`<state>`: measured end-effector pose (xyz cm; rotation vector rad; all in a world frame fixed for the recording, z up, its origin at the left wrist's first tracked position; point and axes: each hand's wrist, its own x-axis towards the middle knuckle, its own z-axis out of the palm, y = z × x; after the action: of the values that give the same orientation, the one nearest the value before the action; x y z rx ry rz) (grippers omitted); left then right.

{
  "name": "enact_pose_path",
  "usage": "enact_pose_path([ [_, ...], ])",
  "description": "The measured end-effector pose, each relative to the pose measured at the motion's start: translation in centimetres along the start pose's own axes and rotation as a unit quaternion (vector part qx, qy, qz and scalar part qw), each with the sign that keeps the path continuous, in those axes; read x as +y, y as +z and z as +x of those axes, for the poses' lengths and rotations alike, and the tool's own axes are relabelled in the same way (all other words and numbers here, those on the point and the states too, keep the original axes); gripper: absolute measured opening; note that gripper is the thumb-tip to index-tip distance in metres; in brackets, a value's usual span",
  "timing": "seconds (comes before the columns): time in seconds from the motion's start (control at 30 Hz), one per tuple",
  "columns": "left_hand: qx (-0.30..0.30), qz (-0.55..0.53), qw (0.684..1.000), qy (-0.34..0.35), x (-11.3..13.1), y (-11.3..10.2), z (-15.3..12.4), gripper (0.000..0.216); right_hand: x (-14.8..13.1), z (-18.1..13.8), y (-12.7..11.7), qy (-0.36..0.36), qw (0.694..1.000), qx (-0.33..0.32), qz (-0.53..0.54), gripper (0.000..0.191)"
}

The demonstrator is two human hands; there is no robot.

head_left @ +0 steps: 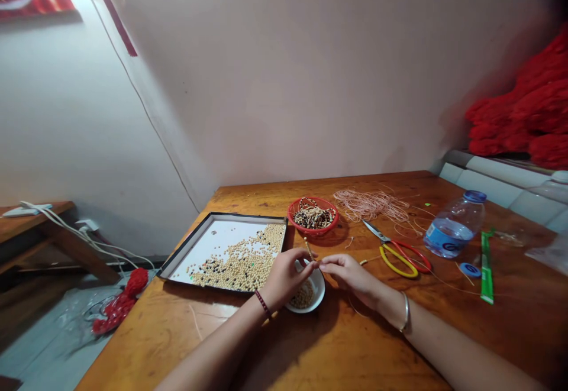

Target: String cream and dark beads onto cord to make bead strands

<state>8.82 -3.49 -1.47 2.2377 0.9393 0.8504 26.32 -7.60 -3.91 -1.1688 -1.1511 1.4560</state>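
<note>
My left hand [286, 275] and my right hand [350, 275] meet over a small white bowl [317, 296] of pale beads on the wooden table [310, 355]. The left fingers pinch a short strand of threaded beads [307, 248] that sticks up from them. The right fingertips are pinched together against the left ones, on a thin cord too fine to follow. A dark-rimmed white tray [213, 237] with many loose tan and dark beads lies just left of the hands. A red basket [313, 216] of mixed beads stands behind them.
Scissors with red and yellow handles [399, 255] lie to the right, near a tangle of pink cord [370, 203], a water bottle [455, 225] on its side, its blue cap [470, 270] and a green strip [487, 267]. Red tassels [528, 119] pile at the far right.
</note>
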Motion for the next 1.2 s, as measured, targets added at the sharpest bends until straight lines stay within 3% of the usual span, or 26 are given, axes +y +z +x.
enact_pose_path([
  [0.27, 0.000, -0.015, 1.000, 0.010, -0.2, 0.0, -0.2, 0.016, 0.2, 0.3, 0.1, 0.007, 1.000, 0.012, -0.010, 0.027],
  [0.43, -0.007, 0.005, 1.000, 0.022, -0.3, 0.1, -0.1, 0.023, 0.0, 0.9, -0.5, -0.129, 0.983, 0.124, -0.033, 0.027],
  [0.57, -0.039, 0.023, 0.999, 0.016, -0.3, 0.1, 0.0, 0.025, -0.8, 0.6, -1.0, -0.175, 0.967, 0.180, -0.042, 0.038],
  [0.9, -0.055, 0.043, 0.997, 0.020, -0.3, 0.3, -0.2, 0.027, -0.2, 0.9, -1.2, -0.203, 0.961, 0.166, -0.088, 0.030],
  [1.07, -0.021, 0.032, 0.999, 0.024, -0.7, 0.6, -0.1, 0.025, -0.4, 1.0, -1.6, -0.218, 0.954, 0.180, -0.101, 0.028],
  [1.2, 0.005, 0.066, 0.997, -0.026, -0.8, 0.6, 0.0, 0.020, -1.0, 0.6, -1.5, -0.214, 0.954, 0.193, -0.078, 0.026],
])
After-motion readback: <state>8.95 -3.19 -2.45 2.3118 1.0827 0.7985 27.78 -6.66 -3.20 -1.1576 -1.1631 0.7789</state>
